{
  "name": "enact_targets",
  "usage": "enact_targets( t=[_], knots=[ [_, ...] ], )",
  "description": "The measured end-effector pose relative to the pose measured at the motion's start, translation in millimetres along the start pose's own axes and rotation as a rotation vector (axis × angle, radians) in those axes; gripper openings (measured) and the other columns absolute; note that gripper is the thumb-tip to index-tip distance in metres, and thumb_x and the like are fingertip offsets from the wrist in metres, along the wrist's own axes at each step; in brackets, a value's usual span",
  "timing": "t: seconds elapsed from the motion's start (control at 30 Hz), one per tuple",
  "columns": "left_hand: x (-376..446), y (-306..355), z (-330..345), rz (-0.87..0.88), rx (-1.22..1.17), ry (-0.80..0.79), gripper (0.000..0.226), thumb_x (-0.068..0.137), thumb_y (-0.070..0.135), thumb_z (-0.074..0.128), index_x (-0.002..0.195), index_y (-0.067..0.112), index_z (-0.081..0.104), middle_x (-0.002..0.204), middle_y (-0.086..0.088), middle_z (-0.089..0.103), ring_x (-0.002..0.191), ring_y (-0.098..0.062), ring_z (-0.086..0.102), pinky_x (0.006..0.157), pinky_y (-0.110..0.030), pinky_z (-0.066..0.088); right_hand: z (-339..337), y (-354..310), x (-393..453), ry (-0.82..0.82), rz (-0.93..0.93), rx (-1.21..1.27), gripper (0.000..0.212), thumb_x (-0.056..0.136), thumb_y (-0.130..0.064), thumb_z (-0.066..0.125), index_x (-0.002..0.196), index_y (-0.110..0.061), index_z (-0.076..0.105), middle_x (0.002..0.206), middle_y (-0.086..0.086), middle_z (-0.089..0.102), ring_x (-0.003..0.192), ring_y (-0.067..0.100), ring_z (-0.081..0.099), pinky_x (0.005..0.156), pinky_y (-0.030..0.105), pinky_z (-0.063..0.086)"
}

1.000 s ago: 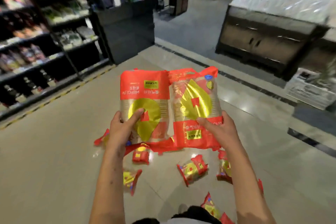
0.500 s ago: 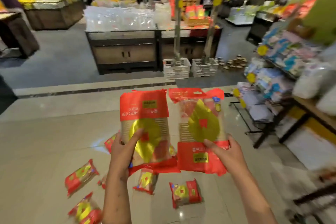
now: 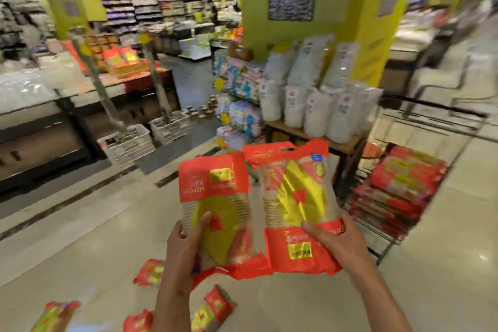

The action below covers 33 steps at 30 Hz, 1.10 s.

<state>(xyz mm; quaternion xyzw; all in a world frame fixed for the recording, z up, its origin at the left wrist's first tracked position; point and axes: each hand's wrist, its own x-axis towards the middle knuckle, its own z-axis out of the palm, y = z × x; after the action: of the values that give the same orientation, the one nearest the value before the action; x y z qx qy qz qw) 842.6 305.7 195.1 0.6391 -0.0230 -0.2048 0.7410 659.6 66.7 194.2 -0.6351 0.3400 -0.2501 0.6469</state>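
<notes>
I hold two red and gold packs of stacked cups side by side in front of me. My left hand (image 3: 186,242) grips the left pack (image 3: 215,197) at its lower left, thumb across the gold patch. My right hand (image 3: 331,240) grips the right pack (image 3: 293,191) at its lower right, thumb on the front. Each pack stands roughly upright, and their inner edges touch.
Several more red packs (image 3: 215,304) lie on the shiny floor near my feet. A wire rack (image 3: 393,191) at right holds stacked red packs. Behind it a wooden shelf (image 3: 347,144) carries white cup sleeves (image 3: 318,105). White baskets (image 3: 129,143) and a dark counter (image 3: 40,140) stand at left.
My view has swung to the right, from the dark counter toward the wire rack and the yellow-green pillar. Both hands keep the same grip on the packs.
</notes>
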Motion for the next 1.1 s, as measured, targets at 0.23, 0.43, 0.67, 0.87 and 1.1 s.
enact_targets(
  t=[0.23, 0.43, 0.67, 0.87, 1.1],
  knots=[
    [-51, -53, 178, -0.035, 0.071, -0.220, 0.037, 0.082, 0.032, 0.080, 0.114, 0.018, 0.068, 0.100, -0.010, 0.079, 0.091, -0.032, 0.076, 0.084, -0.053, 0.061, -179, 8, -16, 0.218, 0.010, 0.054, 0.057, 0.062, -0.029, 0.094, 0.113, -0.025, 0.067, 0.095, -0.005, 0.079, 0.080, 0.012, 0.077, 0.062, 0.026, 0.060],
    [-80, -96, 295, -0.057, 0.142, -0.304, 0.047, 0.074, 0.034, 0.086, 0.112, 0.014, 0.068, 0.101, -0.008, 0.079, 0.093, -0.029, 0.076, 0.088, -0.056, 0.059, -289, 13, -17, 0.318, 0.007, 0.032, 0.059, 0.059, -0.038, 0.095, 0.110, -0.026, 0.067, 0.096, -0.006, 0.078, 0.081, 0.014, 0.077, 0.063, 0.032, 0.060],
    [-62, -118, 386, -0.068, 0.156, -0.366, 0.043, 0.080, 0.031, 0.083, 0.118, 0.016, 0.066, 0.105, -0.007, 0.078, 0.095, -0.028, 0.076, 0.087, -0.054, 0.060, -366, 38, 29, 0.374, 0.053, 0.074, 0.055, 0.064, -0.037, 0.093, 0.111, -0.025, 0.066, 0.098, -0.004, 0.078, 0.082, 0.015, 0.077, 0.065, 0.036, 0.062],
    [-2, -142, 484, -0.115, 0.121, -0.411, 0.044, 0.079, 0.027, 0.082, 0.118, 0.015, 0.066, 0.107, -0.010, 0.078, 0.094, -0.030, 0.076, 0.086, -0.053, 0.060, -427, 51, 93, 0.412, 0.127, 0.085, 0.054, 0.065, -0.034, 0.094, 0.110, -0.023, 0.066, 0.095, -0.003, 0.079, 0.080, 0.018, 0.078, 0.065, 0.036, 0.062],
    [51, -170, 623, -0.185, 0.176, -0.536, 0.061, 0.067, 0.044, 0.089, 0.119, 0.024, 0.066, 0.107, -0.003, 0.078, 0.097, -0.025, 0.076, 0.089, -0.051, 0.059, -525, 42, 162, 0.602, 0.168, 0.073, 0.066, 0.047, -0.045, 0.092, 0.105, -0.024, 0.067, 0.093, 0.000, 0.078, 0.076, 0.019, 0.077, 0.064, 0.039, 0.063]
  ],
)
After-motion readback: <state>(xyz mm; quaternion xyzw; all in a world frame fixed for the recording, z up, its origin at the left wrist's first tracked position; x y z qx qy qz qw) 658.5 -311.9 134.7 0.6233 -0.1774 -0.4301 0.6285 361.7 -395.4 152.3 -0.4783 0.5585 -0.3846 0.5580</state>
